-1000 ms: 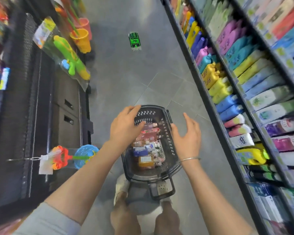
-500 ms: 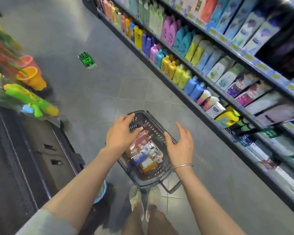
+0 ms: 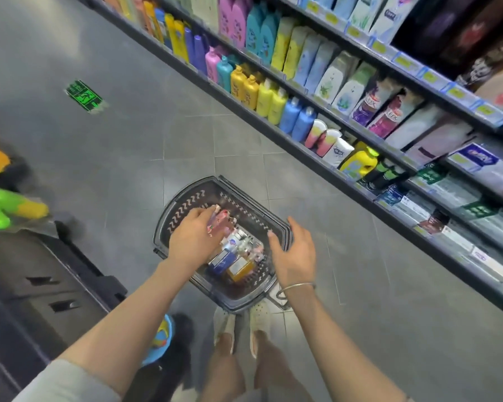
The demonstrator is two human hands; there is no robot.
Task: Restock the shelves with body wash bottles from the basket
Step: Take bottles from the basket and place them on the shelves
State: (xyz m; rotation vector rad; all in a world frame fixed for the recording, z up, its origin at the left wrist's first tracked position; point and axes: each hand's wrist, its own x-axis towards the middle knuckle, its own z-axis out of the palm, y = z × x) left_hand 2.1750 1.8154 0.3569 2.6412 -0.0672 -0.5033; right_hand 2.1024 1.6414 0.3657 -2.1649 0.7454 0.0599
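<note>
The left hand (image 3: 193, 237) reaches into the basket (image 3: 186, 198), its fingers (image 3: 205, 214) curled over a pink bottle (image 3: 219, 220) at the far end of the row — the bottle lies under the fingertips, partly blurred. The right hand (image 3: 295, 252) hovers above the basket's right rim, fingers straight and spread, holding nothing. Half a second ago the left hand lay flatter on the bottles; now it has closed on the pink one. The basket is dark perforated plastic, oval, standing on the grey tiled floor (image 3: 244, 140) beside the shelves (image 3: 302, 146) of glossy moulded bottles.
</note>
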